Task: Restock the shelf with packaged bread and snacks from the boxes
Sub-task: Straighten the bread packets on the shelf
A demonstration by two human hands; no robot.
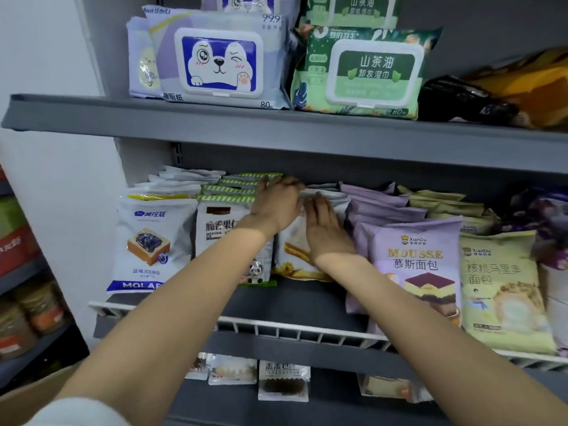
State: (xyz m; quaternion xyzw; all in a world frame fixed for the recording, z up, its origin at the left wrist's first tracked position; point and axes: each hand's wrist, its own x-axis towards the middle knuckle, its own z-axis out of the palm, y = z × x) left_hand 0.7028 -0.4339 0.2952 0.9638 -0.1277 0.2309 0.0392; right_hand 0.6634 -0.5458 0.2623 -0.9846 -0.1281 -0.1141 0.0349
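Note:
A white sandwich bread pack (292, 244) stands at the front of the middle row on the grey middle shelf (307, 302). My left hand (276, 207) is on the pack's top left corner, with its fingers curled over the edge. My right hand (327, 232) lies flat against the pack's front, fingers together and pointing up. To the left stand a blueberry toast pack (152, 244) and a white pack with a green striped top (221, 229). To the right are purple mousse bread packs (415, 265) and pale green walnut bread packs (501, 290).
A white wire rail (292, 329) runs along the shelf's front edge. On the upper shelf (276, 124) lie wet wipe packs (221, 59) and a dark bag (461, 99). More small snack packs (282, 382) sit on the shelf below. A cardboard box edge (33, 392) shows at bottom left.

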